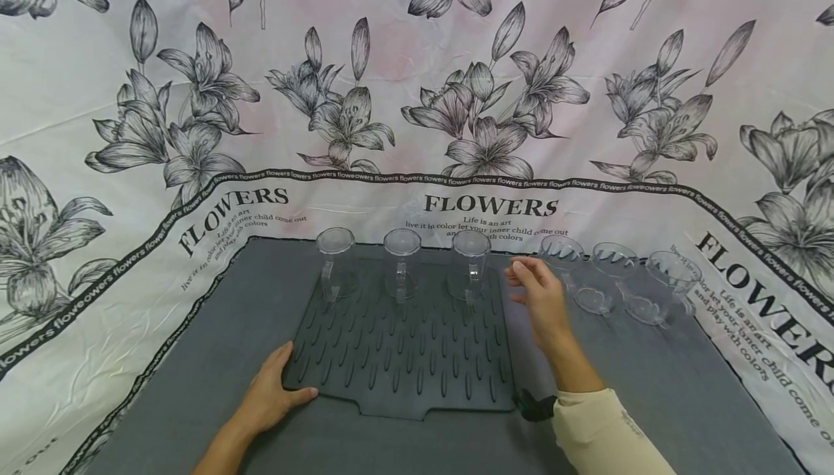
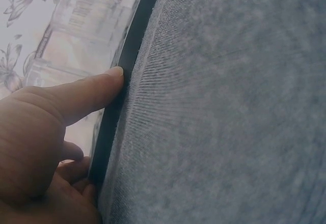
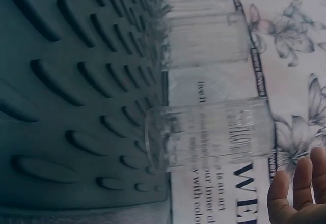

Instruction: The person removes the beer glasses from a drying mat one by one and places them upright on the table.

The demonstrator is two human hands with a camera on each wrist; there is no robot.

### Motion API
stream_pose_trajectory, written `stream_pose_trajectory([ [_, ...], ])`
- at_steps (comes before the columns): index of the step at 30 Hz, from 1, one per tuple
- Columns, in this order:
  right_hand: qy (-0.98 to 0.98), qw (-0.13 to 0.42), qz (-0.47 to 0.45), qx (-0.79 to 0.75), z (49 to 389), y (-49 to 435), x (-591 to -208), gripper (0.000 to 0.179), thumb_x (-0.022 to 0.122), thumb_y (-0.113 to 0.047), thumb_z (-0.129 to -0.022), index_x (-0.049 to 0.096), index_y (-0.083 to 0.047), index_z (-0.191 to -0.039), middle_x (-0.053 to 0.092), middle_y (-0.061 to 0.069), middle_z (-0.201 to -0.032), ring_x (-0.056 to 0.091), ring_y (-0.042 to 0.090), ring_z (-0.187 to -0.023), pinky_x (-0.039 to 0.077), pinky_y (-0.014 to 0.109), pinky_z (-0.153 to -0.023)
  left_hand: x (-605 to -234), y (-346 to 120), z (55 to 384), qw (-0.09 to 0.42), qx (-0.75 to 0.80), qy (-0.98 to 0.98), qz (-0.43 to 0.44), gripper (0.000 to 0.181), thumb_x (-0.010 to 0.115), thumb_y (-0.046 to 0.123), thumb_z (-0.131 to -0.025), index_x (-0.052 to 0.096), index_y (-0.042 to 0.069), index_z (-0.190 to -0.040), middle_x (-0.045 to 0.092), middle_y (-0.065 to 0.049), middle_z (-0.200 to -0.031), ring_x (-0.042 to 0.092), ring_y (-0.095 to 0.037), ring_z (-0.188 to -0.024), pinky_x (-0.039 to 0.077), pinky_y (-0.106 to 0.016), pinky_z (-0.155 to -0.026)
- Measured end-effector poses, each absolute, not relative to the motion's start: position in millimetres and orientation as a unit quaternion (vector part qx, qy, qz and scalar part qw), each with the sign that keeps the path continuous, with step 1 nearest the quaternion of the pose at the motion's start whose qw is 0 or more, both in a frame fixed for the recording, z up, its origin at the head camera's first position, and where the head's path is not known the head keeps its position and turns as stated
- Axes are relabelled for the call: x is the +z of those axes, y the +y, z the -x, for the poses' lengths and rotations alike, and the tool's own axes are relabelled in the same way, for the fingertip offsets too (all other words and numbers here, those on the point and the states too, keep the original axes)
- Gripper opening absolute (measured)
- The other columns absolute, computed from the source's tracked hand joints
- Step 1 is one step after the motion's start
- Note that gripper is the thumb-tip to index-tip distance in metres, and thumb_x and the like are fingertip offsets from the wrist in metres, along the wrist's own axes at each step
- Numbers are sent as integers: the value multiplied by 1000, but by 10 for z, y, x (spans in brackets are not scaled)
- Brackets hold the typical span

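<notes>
A dark ribbed drying mat [image 1: 404, 355] lies on the grey cloth. Along its far edge stand three clear mugs, apparently upside down: a left one [image 1: 336, 265], a middle one [image 1: 401, 265] and a right one [image 1: 470, 265]. Their handles face me. My left hand [image 1: 270, 392] rests at the mat's near left corner, thumb along the front edge and fingers by the left side. In the left wrist view the thumb [image 2: 97, 91] touches the mat's edge. My right hand [image 1: 539, 301], fingers loosely bent and holding nothing, hovers just right of the right mug, apart from it.
To the right of the mat stand several more clear mugs [image 1: 664, 287] in a cluster, apparently upright. A floral printed sheet [image 1: 365, 207] rises behind and on both sides of the grey surface [image 1: 619, 388]. A black strap or device [image 1: 534, 406] sits by the right wrist.
</notes>
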State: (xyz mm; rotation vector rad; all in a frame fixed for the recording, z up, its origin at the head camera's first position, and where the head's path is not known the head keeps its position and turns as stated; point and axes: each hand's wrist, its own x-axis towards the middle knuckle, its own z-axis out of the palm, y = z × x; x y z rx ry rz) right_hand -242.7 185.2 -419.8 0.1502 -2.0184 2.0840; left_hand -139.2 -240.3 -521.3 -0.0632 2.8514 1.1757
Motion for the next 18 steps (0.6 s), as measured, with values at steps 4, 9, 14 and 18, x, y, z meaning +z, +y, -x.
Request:
stream_pose_trajectory([
  [4, -704, 106, -34, 702, 2537, 1824, -4295, 32, 54, -28, -101, 57, -1, -117, 61, 15, -105, 54, 20, -93, 51, 36, -74, -5221, -2405, 1393, 28, 380, 924, 21, 107, 85, 36, -73, 24, -11, -147, 24, -33, -148, 22, -51, -135, 26, -63, -103],
  [9, -721, 92, -21, 686, 2635, 1779, -4404, 37, 53, -29, -101, 55, 2, -121, 60, 22, -112, 56, 22, -94, 52, 40, -78, -5223, -2403, 1395, 27, 378, 925, 23, 107, 85, 36, -73, 24, -11, -147, 24, -33, -148, 23, -51, -135, 26, -63, -103],
  [14, -717, 73, -21, 692, 2721, 1741, -4516, 41, 54, -30, -100, 54, 4, -123, 59, 24, -113, 56, 25, -96, 52, 43, -79, -5218, -2396, 1400, 26, 374, 927, 25, 107, 85, 36, -73, 24, -10, -147, 24, -33, -148, 22, -51, -135, 26, -63, -103],
  [18, -721, 59, -8, 690, 2779, 1711, -4603, 45, 56, -35, -99, 56, 2, -123, 59, 24, -114, 54, 28, -100, 51, 45, -79, -5218, -2393, 1404, 27, 376, 926, 25, 107, 85, 35, -73, 24, -10, -148, 23, -33, -149, 22, -51, -135, 26, -63, -103],
])
